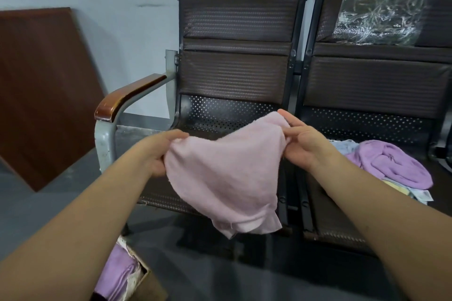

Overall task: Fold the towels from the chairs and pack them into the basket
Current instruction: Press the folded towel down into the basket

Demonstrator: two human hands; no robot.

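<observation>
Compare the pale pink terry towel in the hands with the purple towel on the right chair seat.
The pale pink terry towel is light pink; the purple towel is a stronger lilac. The pink one hangs in the air, gripped at its top by the left hand and right hand; the purple one lies on the chair seat atop other cloths. The pink one hangs spread; the purple one is bunched. Both look like soft terry cloth.

pink towel (227, 178) | purple towel (389, 166) | dark brown woven-pattern chair (234, 73) | reddish-brown board (46, 90)
</observation>
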